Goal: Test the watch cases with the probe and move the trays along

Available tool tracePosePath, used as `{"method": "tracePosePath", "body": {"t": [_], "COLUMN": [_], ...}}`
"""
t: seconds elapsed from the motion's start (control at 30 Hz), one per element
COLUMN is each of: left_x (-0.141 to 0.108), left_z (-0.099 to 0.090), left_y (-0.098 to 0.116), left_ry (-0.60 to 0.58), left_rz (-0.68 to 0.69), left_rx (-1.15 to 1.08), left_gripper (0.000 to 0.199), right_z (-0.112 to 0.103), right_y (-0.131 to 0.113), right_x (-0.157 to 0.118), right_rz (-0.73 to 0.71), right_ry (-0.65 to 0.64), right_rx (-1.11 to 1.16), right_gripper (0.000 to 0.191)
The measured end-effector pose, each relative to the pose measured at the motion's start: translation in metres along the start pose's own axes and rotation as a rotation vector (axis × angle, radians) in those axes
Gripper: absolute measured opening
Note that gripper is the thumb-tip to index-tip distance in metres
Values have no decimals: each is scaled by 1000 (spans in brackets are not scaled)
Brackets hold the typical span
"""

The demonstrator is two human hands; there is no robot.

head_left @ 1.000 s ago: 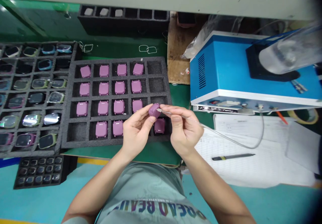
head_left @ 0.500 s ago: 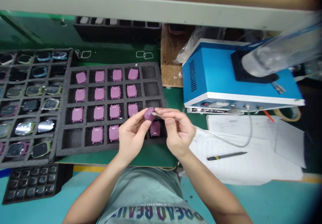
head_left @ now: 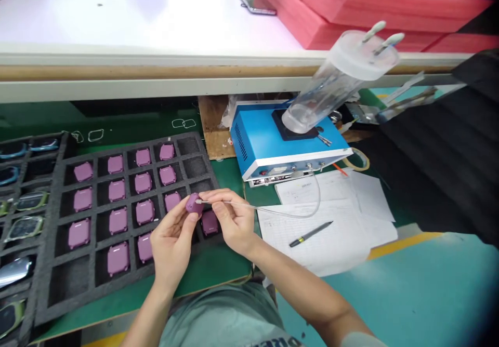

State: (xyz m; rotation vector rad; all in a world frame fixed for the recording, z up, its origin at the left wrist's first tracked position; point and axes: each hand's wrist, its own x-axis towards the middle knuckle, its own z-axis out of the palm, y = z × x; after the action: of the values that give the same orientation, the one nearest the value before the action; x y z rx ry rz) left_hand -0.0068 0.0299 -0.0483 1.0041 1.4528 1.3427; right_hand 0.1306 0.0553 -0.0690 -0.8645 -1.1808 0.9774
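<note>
Between the thumb and fingers of my left hand [head_left: 171,240] is a small purple case [head_left: 194,203], held above the right part of a black foam tray [head_left: 74,280]. My right hand [head_left: 232,222] pinches a thin clear tube [head_left: 273,212] near its metal tip, which meets the side of the case. The tube curves back to the front of a blue box-shaped device [head_left: 288,142]. Purple cases like this purple one [head_left: 118,220] sit in many of the tray's compartments; my hands cover some of them.
Another tray with watch-like pieces [head_left: 25,227] stands at the left. Papers [head_left: 323,248] with a pen [head_left: 311,234] lie right of my hands. A clear cylinder [head_left: 323,97] tilts above the blue device. Behind is a white shelf [head_left: 156,30] with red foam blocks [head_left: 319,19].
The view has swung up and to the right, so the shelf top and the cylinder's upper end now show. Both hands keep their hold on the case and the tube.
</note>
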Motion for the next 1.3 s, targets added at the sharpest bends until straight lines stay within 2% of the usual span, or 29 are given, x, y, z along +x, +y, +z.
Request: {"method": "tracePosePath", "body": {"t": [0.5, 0.77, 1.3], "left_x": [1, 1, 1], "left_z": [-1, -1, 1], "left_y": [2, 1, 1], "left_ry": [-21, -22, -16], "left_rz": [-15, -13, 23], "left_rx": [-5, -10, -103], "left_gripper": [47, 48, 37], "right_z": [3, 4, 4], "right_y": [-6, -5, -3], "right_x": [4, 3, 1], "right_rz": [-22, -65, -58], "right_ry": [27, 28, 29], "right_rx": [8, 74, 95], "right_gripper": [20, 14, 16]}}
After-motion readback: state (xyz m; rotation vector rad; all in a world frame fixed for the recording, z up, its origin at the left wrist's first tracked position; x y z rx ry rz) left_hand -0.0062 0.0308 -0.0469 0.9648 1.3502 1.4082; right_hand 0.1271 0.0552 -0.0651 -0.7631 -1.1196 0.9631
